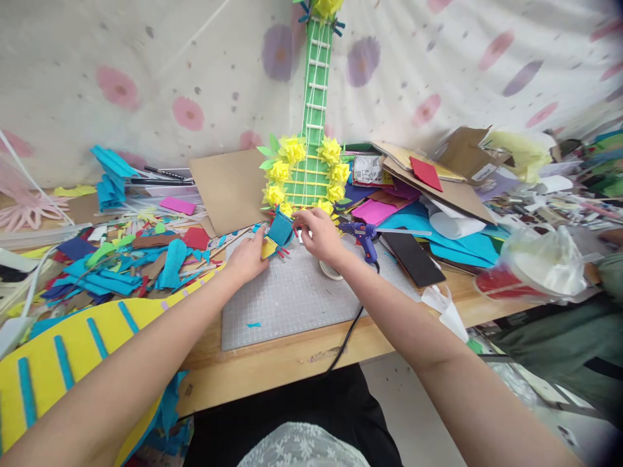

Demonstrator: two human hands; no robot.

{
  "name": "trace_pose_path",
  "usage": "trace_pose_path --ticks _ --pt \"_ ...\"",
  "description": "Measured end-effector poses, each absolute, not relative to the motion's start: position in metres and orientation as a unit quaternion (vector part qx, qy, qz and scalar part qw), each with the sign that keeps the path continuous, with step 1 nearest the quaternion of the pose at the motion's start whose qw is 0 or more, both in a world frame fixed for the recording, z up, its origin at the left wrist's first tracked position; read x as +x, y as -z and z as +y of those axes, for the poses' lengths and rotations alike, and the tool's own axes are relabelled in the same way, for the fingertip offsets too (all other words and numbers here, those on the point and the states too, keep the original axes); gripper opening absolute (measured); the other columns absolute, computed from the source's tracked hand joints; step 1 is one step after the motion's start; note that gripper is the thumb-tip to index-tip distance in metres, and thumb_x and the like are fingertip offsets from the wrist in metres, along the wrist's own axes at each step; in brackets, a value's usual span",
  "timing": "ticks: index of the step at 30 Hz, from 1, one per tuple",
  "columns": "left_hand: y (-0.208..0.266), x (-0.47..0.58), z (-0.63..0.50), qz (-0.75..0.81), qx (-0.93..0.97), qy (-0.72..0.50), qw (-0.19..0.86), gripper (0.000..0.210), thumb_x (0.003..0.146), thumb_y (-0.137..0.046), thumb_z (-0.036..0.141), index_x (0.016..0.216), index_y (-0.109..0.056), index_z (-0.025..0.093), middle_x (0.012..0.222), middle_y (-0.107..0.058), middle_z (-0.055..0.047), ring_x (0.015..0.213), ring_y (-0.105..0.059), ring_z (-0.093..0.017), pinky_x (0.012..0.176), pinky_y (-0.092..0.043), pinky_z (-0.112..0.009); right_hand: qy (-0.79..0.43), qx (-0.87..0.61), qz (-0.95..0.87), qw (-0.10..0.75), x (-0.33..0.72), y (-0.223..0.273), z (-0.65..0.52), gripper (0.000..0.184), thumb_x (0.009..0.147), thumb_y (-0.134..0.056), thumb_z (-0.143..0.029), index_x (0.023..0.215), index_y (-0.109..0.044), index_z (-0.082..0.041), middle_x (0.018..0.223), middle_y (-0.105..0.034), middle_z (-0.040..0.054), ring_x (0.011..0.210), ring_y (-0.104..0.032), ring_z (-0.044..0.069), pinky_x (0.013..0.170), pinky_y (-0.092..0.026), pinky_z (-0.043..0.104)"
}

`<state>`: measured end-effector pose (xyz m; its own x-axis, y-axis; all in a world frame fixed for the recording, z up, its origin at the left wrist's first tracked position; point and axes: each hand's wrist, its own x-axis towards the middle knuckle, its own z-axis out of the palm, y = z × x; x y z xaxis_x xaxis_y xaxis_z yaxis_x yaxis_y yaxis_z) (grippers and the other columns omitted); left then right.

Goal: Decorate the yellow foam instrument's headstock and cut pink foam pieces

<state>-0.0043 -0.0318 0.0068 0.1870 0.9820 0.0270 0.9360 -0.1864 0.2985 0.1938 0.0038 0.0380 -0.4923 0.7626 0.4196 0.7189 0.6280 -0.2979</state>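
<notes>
Craft piece [281,228], blue and yellow, is over the mat [292,298], gripped in my left hand [246,259]; can't tell if my right hand [321,237] is pinching anything. Squeezing too hard could probably crumple it.

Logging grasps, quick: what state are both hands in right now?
Left hand: closed on the blue-and-yellow piece.
Right hand: curled beside that piece; whether it grips anything cannot be told.
</notes>
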Motion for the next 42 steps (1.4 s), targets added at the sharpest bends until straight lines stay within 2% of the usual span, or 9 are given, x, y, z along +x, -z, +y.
trace_pose_path --ticks 4,8,11,18,24,29,33,37,42 --pt "-0.007 -0.005 -0.031 0.638 0.755 -0.107 0.110 0.077 0.072 -0.057 0.020 0.141 -0.022 0.015 0.119 -0.060 -0.014 0.105 -0.059 -0.028 0.085 -0.047 -0.038 -0.005 -0.393 -0.906 0.159 0.177 -0.036 -0.005 0.038 0.082 -0.037 -0.012 0.117 -0.050 -0.016 0.103 -0.067 0.0080 0.100 -0.053 0.022 0.088 -0.036 0.033" --pt "-0.008 -0.004 -0.031 0.636 0.756 -0.112 0.105 0.079 0.070 -0.057 0.017 0.141 -0.021 0.015 0.118 -0.061 -0.013 0.108 -0.057 -0.027 0.086 -0.047 -0.037 -0.015 -0.440 -0.897 0.051 0.163 -0.031 -0.007 0.040 0.085 -0.039 -0.022 0.125 -0.039 -0.017 0.103 -0.068 0.0085 0.087 -0.062 0.022 0.073 -0.042 0.030" --pt "-0.007 -0.004 -0.030 0.635 0.757 -0.115 0.104 0.080 0.069 -0.058 0.016 0.140 -0.020 0.015 0.118 -0.061 -0.013 0.108 -0.058 -0.027 0.087 -0.046 -0.036 -0.021 -0.453 -0.891 0.014 0.157 -0.028 -0.006 0.042 0.085 -0.039 -0.024 0.127 -0.034 -0.020 0.104 -0.069 0.0074 0.086 -0.064 0.024 0.067 -0.044 0.030" --pt "-0.003 -0.005 -0.027 0.633 0.758 -0.111 0.109 0.080 0.069 -0.058 0.017 0.139 -0.019 0.016 0.120 -0.060 -0.013 0.110 -0.057 -0.027 0.088 -0.045 -0.036 -0.024 -0.453 -0.891 -0.016 0.154 -0.030 -0.004 0.041 0.086 -0.039 -0.022 0.126 -0.033 -0.018 0.105 -0.068 0.0100 0.090 -0.065 0.025 0.071 -0.045 0.032" --pt "-0.003 -0.006 -0.028 0.630 0.760 -0.121 0.107 0.081 0.068 -0.058 0.016 0.139 -0.019 0.015 0.119 -0.060 -0.013 0.108 -0.058 -0.027 0.087 -0.046 -0.036 -0.006 -0.432 -0.901 -0.018 0.151 -0.032 -0.003 0.040 0.085 -0.039 -0.020 0.125 -0.034 -0.015 0.096 -0.070 0.0114 0.085 -0.066 0.025 0.065 -0.046 0.030" --pt "-0.007 -0.005 -0.030 0.644 0.745 -0.126 0.116 0.082 0.067 -0.060 0.016 0.139 -0.020 0.017 0.126 -0.056 -0.013 0.111 -0.057 -0.027 0.085 -0.047 -0.035 -0.006 -0.429 -0.903 -0.033 0.149 -0.035 -0.005 0.042 0.084 -0.039 -0.019 0.126 -0.032 -0.013 0.092 -0.069 0.0130 0.086 -0.066 0.025 0.065 -0.046 0.031" --pt "-0.011 -0.004 -0.031 0.645 0.747 -0.120 0.112 0.078 0.068 -0.060 0.018 0.137 -0.023 0.017 0.125 -0.057 -0.013 0.107 -0.059 -0.027 0.082 -0.048 -0.035 -0.016 -0.431 -0.902 -0.030 0.151 -0.036 -0.006 0.040 0.084 -0.038 -0.018 0.123 -0.034 -0.013 0.093 -0.069 0.0131 0.085 -0.066 0.027 0.066 -0.046 0.032" --pt "-0.012 -0.004 -0.033 0.647 0.748 -0.099 0.109 0.078 0.072 -0.059 0.021 0.139 -0.019 0.015 0.118 -0.062 -0.014 0.105 -0.060 -0.027 0.082 -0.047 -0.037 -0.031 -0.435 -0.899 -0.022 0.154 -0.036 -0.007 0.037 0.085 -0.038 -0.019 0.122 -0.034 -0.014 0.098 -0.069 0.0128 0.087 -0.065 0.026 0.066 -0.046 0.032" --pt "-0.011 -0.005 -0.036 0.636 0.762 -0.080 0.093 0.078 0.074 -0.056 0.023 0.140 -0.016 0.012 0.118 -0.062 -0.015 0.107 -0.059 -0.028 0.083 -0.047 -0.037 -0.032 -0.434 -0.900 -0.026 0.157 -0.034 -0.008 0.033 0.088 -0.037 -0.021 0.120 -0.034 -0.014 0.099 -0.068 0.0140 0.090 -0.065 0.025 0.070 -0.046 0.030"
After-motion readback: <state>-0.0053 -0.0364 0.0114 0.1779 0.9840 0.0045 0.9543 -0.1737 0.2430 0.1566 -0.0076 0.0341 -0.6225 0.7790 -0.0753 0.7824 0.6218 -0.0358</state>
